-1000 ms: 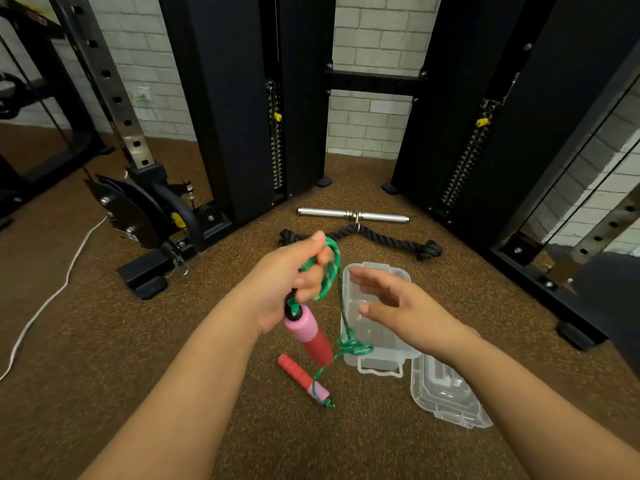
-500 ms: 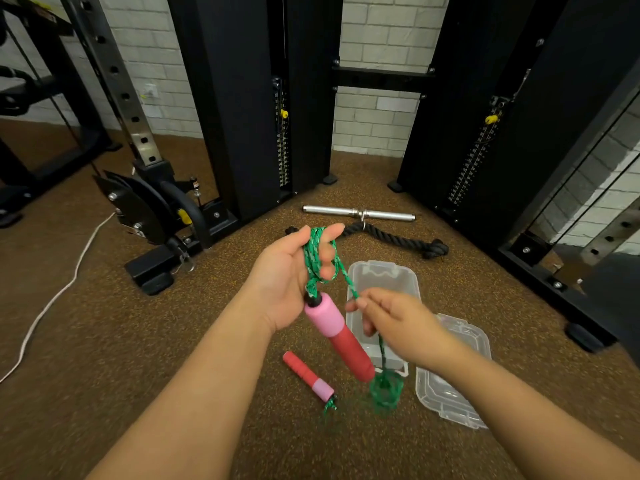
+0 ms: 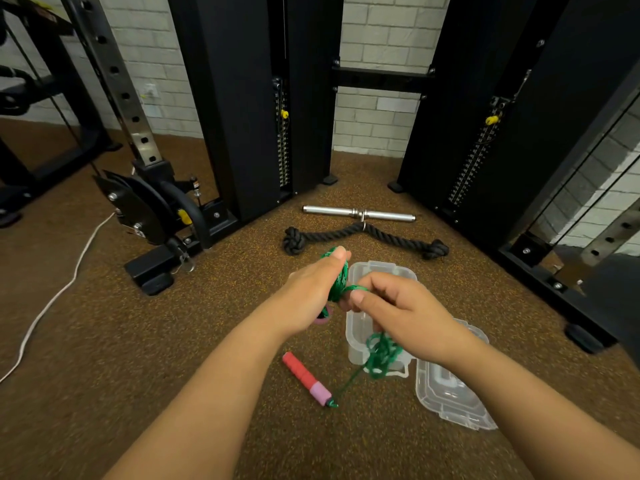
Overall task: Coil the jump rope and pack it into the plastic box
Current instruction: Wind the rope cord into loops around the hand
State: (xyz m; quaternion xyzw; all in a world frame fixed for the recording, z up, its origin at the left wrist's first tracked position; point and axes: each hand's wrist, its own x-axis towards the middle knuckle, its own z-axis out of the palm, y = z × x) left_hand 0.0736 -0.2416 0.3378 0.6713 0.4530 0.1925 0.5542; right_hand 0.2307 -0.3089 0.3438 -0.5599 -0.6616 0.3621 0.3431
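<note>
A: Jump rope (image 3: 381, 355), condition: green braided cord with red handles banded in pink. One handle (image 3: 306, 379) lies on the brown speckled floor (image 3: 104, 341), nearest the camera, cord running from its pink end up to a loose hanging tangle.

B: The second handle?

A: Mostly hidden behind the left hand (image 3: 311, 292); only a pink edge shows under the palm. That hand is closed around several turns of green cord, thumb pressed on top.

B: And the right hand (image 3: 398, 313)?

A: Pinching a loop of cord between thumb and fingers, just beside the left hand; the tangle hangs below it. The moving cord is blurred, so the turns cannot be counted.

B: The container?

A: Clear plastic box (image 3: 374, 271) stands open on the floor below the hands, partly covered by them. No rope inside. Its clear lid (image 3: 450, 400) lies touching the box's right side, part of it under the right forearm.

B: Beyond that?

A: A black tricep rope (image 3: 363, 237) and a chrome bar handle (image 3: 360, 213), then black cable-machine columns (image 3: 242, 98) with yellow weight pins, cut off at the top. A white cable (image 3: 59, 292) lies at left. No legible writing anywhere.
</note>
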